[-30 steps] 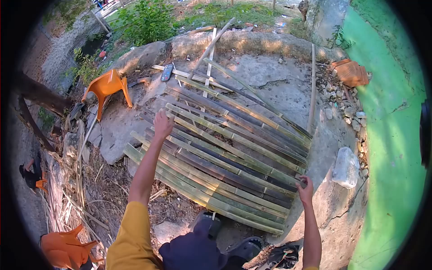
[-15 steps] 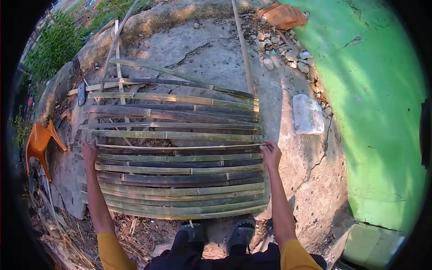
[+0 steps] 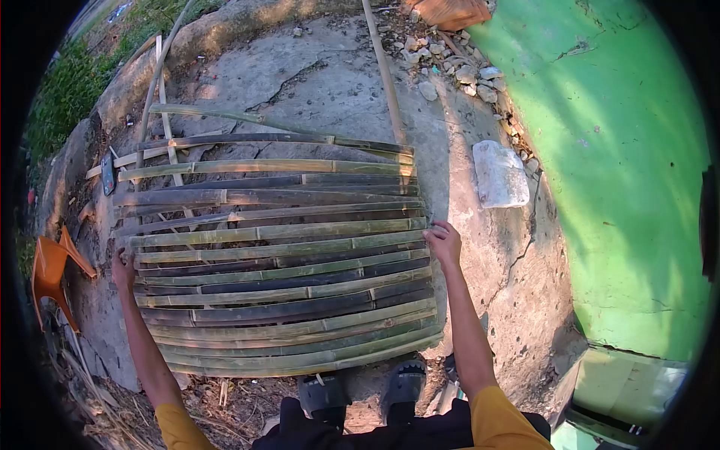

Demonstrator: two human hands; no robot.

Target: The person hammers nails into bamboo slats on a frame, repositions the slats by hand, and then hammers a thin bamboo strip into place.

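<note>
A row of split bamboo slats, green, tan and dark, lies side by side across long poles on the ground. My right hand pinches the right end of one green bamboo slat in the middle of the row. At that slat's left end is my left hand, its fingers closed around the tip. The slat lies with its broad green face up, between neighbouring slats. Toward the far side, the slats are spaced wider and one thin strip lies slanted.
A pale stone block sits right of the slats, beside a green painted floor. Broken stones lie at the far right. An orange broken chair piece and a phone-like object are on the left. My shoes stand at the near edge.
The slat between my hands has turned from its thin edge to its broad green face and now lies among the others. The view has shifted slightly, moving the row left.
</note>
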